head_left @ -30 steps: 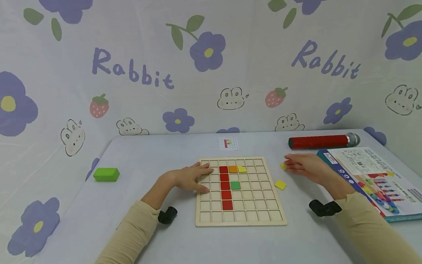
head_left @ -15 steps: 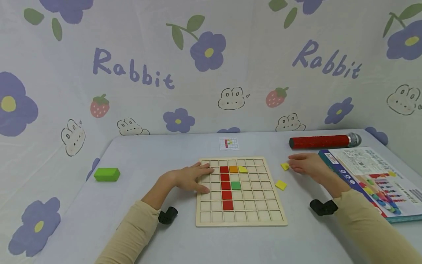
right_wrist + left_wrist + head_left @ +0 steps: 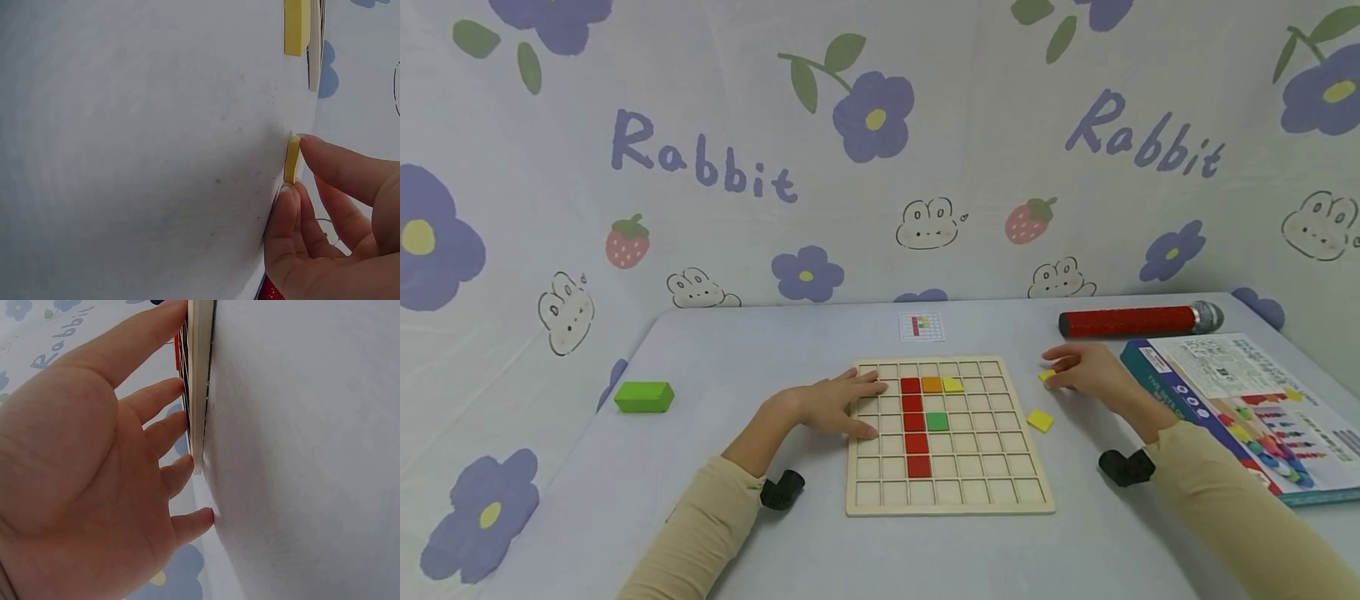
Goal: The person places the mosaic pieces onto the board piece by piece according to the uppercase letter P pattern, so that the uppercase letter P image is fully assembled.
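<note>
A wooden grid board (image 3: 987, 442) lies mid-table, with a column of red tiles (image 3: 917, 443), an orange tile (image 3: 932, 385), a yellow tile (image 3: 952, 385) and a green tile (image 3: 937, 422) in its cells. My left hand (image 3: 827, 406) rests on the board's left edge, fingers spread; the left wrist view shows its fingertips touching the rim (image 3: 199, 394). Right of the board, my right hand (image 3: 1093, 377) pinches a small yellow square tile (image 3: 292, 160) between thumb and fingers, at the tabletop. Another loose yellow tile (image 3: 1041, 420) lies nearer, beside the board.
Behind the board lies a small pattern card (image 3: 921, 327). A red microphone (image 3: 1131, 322) and a flat printed box (image 3: 1255, 417) occupy the right side. A green block (image 3: 643, 397) sits far left. A printed cloth (image 3: 865, 208) hangs behind the table.
My right hand drew back slightly from the far yellow tile, then came left again, and its thumb and fingers now close on it. The left hand and board have stayed put.
</note>
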The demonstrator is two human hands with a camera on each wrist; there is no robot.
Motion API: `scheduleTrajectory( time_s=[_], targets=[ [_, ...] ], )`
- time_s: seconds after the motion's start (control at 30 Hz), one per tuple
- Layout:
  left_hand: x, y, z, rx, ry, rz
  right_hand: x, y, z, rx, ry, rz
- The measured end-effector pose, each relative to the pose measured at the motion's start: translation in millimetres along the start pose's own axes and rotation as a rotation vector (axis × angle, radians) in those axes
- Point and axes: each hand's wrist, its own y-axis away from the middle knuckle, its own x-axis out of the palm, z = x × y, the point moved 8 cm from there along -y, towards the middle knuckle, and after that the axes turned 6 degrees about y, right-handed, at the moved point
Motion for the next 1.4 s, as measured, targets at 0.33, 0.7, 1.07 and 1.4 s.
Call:
scheduleTrajectory(
  time_s=[0.33, 0.7, 1.07, 1.4],
  targets=[
    [-0.2, 0.6, -1.2, 0.000, -0.008, 0.000, -2, 1, 2, -0.012, 0.010, -0.015],
    [-0.4, -0.3, -1.6, 0.003, -0.008, 0.001, -8, 3, -5, 0.065, -0.052, -0.050],
    [0.1, -1.4, 0.4, -0.008, -0.012, -0.001, 4, 15, 4, 0.067, -0.157, 0.059],
    [0.9, -0.8, 0.7, -0.009, -0.008, 0.003, 28, 25, 23, 0.028, -0.343, 0.198]
  ],
)
